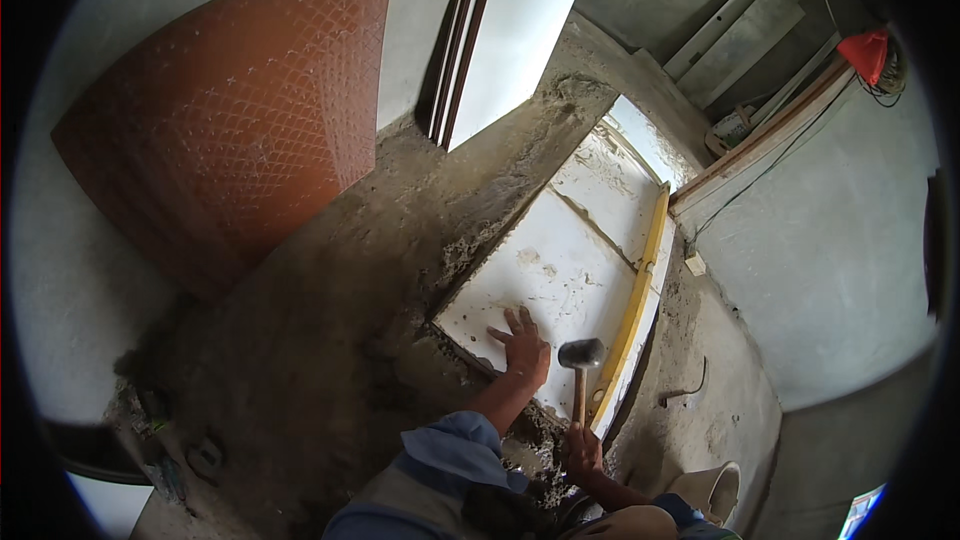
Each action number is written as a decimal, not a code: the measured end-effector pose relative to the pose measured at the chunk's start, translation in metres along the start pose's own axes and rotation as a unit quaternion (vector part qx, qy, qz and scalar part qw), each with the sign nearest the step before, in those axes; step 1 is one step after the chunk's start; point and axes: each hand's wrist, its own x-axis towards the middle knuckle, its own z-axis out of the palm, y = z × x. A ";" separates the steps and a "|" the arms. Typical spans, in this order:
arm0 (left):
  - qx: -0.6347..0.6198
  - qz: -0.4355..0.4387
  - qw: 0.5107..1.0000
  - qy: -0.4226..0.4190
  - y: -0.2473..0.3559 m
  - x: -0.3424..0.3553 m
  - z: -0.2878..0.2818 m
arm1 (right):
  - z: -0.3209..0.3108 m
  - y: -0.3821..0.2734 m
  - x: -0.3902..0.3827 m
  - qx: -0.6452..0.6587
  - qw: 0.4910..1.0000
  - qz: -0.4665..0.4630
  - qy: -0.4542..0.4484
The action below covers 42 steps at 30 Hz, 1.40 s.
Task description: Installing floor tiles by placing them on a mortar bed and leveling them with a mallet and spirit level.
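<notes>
My left hand (524,348) rests with spread fingers on the near end of a large white floor tile (580,260), which is smeared with mud. My right hand (584,454) grips the wooden handle of a rubber mallet (581,354). Its dark head is over the tile, just right of my left hand; whether it touches the tile I cannot tell. A long yellow spirit level (640,300) lies lengthwise along the right side of the laid tiles. Farther off, another white tile (612,176) continues the row, with a muddy joint between the two.
A large brown sheet (260,110) with a netted pattern leans on the left wall. Several white tiles (515,40) stand stacked beside it. Wet mortar (545,455) lies near my knees. A bucket (712,490) stands at lower right, near a hooked metal rod (685,392). A tape measure (205,458) lies lower left.
</notes>
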 end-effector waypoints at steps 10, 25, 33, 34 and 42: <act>0.036 -0.038 0.998 -0.024 0.015 0.003 0.001 | -0.001 0.015 0.005 0.029 0.968 0.248 0.002; 0.004 -0.042 0.999 -0.001 0.013 0.019 0.027 | -0.042 0.013 0.015 -0.097 0.994 -0.037 0.022; 0.084 -0.019 0.994 -0.067 0.010 -0.004 -0.011 | -0.123 -0.008 0.087 -0.054 0.968 0.086 0.231; 0.074 -0.010 0.996 -0.057 0.005 -0.006 -0.007 | -0.132 0.010 0.103 -0.079 0.962 0.086 0.249; 0.077 0.015 0.997 -0.020 -0.006 -0.011 0.000 | -0.175 0.072 0.272 -0.098 0.949 0.179 0.239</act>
